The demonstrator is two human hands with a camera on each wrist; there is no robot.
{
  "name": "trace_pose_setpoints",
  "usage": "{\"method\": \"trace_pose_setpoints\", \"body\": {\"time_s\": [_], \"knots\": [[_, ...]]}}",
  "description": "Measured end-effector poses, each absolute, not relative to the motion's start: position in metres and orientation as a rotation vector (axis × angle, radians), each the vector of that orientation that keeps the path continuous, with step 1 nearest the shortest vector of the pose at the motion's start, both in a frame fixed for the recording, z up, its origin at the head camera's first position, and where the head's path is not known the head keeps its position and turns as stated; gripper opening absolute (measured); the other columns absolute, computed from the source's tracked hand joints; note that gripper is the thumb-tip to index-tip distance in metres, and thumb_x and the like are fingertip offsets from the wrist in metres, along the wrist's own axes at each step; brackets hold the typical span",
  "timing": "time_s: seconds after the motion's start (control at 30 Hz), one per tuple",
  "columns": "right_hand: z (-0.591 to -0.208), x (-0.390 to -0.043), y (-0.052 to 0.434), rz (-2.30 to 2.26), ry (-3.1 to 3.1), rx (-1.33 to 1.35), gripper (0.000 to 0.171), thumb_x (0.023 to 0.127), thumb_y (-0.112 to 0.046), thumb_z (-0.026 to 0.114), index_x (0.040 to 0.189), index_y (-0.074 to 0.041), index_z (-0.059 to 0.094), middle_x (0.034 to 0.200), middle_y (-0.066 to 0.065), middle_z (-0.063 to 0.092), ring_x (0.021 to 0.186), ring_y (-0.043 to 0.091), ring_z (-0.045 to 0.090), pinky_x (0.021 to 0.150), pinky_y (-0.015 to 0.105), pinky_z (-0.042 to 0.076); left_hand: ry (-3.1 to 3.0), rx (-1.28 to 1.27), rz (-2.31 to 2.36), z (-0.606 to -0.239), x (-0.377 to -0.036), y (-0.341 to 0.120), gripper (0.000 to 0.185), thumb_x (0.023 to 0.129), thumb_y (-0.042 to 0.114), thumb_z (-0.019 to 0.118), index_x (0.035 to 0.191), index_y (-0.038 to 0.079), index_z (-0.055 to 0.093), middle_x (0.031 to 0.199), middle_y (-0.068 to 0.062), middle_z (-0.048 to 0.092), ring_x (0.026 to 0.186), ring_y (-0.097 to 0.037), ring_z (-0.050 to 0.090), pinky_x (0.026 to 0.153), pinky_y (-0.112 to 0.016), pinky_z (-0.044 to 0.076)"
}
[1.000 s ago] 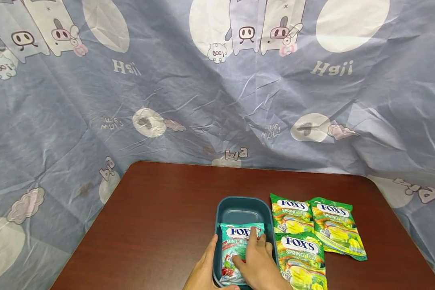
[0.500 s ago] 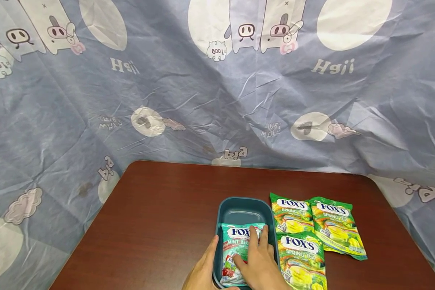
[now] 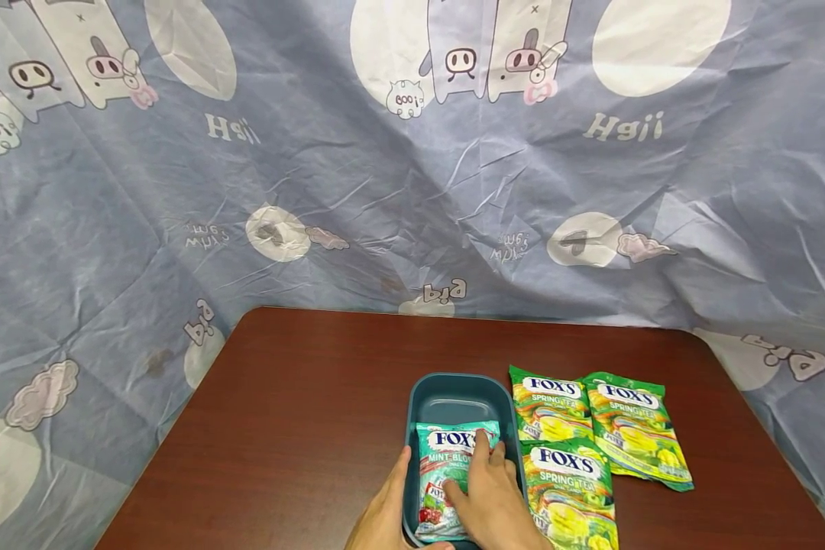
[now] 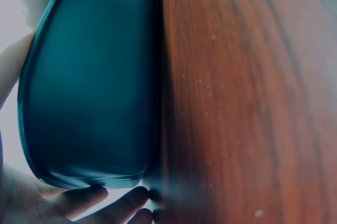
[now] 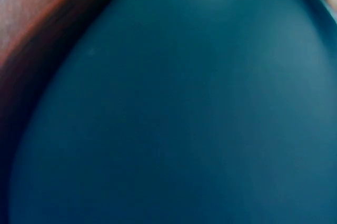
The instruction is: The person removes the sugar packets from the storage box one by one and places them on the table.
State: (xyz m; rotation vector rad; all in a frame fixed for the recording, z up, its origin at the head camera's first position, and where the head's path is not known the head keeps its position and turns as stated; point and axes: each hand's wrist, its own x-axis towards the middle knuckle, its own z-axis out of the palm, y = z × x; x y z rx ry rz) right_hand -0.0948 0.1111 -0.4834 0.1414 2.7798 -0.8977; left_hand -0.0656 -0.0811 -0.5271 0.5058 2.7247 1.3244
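A teal bag of Fox's mint candy [image 3: 443, 462] lies in the near part of a dark teal rectangular box [image 3: 467, 380] on the table. My right hand [image 3: 498, 496] rests on the bag's right half, thumb and fingers spread over its face and hiding part of it. At the box's near left corner, my left hand [image 3: 385, 508] holds the outside, fingers along the left wall and thumb at the near end. The left wrist view shows the fingers [image 4: 87, 200] against the box wall [image 4: 95, 82]. Only the box wall [image 5: 179, 103] fills most of the right wrist view.
Three green Fox's Spring Tea candy bags [image 3: 553, 409] [image 3: 635, 428] [image 3: 569, 493] lie flat to the right of the box, the nearer one close against it. The brown table [image 3: 302, 428] extends left and back to a hanging grey-blue printed cloth [image 3: 357, 191].
A finger of my right hand stretched out over the bag half a second ago and has since drawn back. The left hand and the box keep their place; the view shifts slightly.
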Motion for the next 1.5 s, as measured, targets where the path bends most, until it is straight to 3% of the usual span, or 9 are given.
{"method": "trace_pose_setpoints", "body": {"time_s": [0.27,0.43,0.57,0.77,1.1,1.37,1.5], "knots": [[-0.485,-0.095,0.107,-0.806,2.884,0.142,0.093,0.091,-0.032,0.077,0.151,0.015,0.024,0.136,0.054,0.034,0.126,0.062,0.039,0.091,0.067,0.045,2.688,0.513,1.363,-0.527,-0.066,-0.082,0.127,0.072,0.058,0.088,0.163,0.01,0.015,0.149,-0.022,0.047,0.115,-0.027,0.06,0.089,-0.049,0.054],[-0.487,-0.097,0.106,-0.699,3.011,0.133,0.085,0.09,-0.032,0.077,0.142,0.019,0.033,0.108,0.041,0.06,0.102,0.053,0.057,0.08,0.062,0.051,2.709,0.573,1.385,-0.53,-0.067,-0.082,0.127,0.071,0.057,0.089,0.162,0.007,0.017,0.148,-0.022,0.049,0.116,-0.024,0.06,0.09,-0.046,0.054],[-0.485,-0.099,0.106,-0.635,3.014,0.127,0.08,0.09,-0.033,0.076,0.137,0.019,0.037,0.091,0.031,0.066,0.092,0.048,0.06,0.072,0.06,0.052,2.689,0.552,1.392,-0.529,-0.067,-0.082,0.127,0.072,0.057,0.089,0.163,0.008,0.015,0.148,-0.022,0.048,0.115,-0.024,0.059,0.09,-0.046,0.054],[-0.484,-0.097,0.102,-0.567,3.004,0.123,0.082,0.088,-0.037,0.077,0.137,0.017,0.038,0.093,0.034,0.065,0.09,0.045,0.057,0.069,0.058,0.053,2.659,0.479,1.374,-0.526,-0.066,-0.082,0.127,0.072,0.059,0.088,0.164,0.013,0.014,0.151,-0.021,0.046,0.117,-0.028,0.058,0.09,-0.05,0.054],[-0.479,-0.09,0.104,-0.561,2.987,0.111,0.081,0.087,-0.037,0.077,0.135,0.016,0.039,0.087,0.026,0.068,0.083,0.047,0.06,0.066,0.06,0.052,2.652,0.497,1.373,-0.528,-0.067,-0.082,0.127,0.071,0.059,0.088,0.163,0.01,0.017,0.152,-0.019,0.045,0.118,-0.028,0.058,0.091,-0.05,0.054],[-0.482,-0.086,0.098,-0.538,2.923,0.108,0.091,0.085,-0.04,0.081,0.143,0.015,0.038,0.105,0.048,0.056,0.102,0.062,0.053,0.074,0.063,0.052,2.618,0.48,1.383,-0.525,-0.067,-0.081,0.127,0.072,0.059,0.088,0.163,0.008,0.016,0.154,-0.02,0.042,0.121,-0.032,0.057,0.091,-0.053,0.053],[-0.486,-0.081,0.096,-0.613,2.92,0.116,0.095,0.084,-0.038,0.082,0.145,0.016,0.035,0.114,0.052,0.048,0.109,0.064,0.046,0.081,0.065,0.05,2.629,0.478,1.385,-0.527,-0.067,-0.082,0.128,0.071,0.057,0.09,0.163,0.008,0.015,0.152,-0.021,0.044,0.12,-0.032,0.057,0.091,-0.053,0.053]]}}
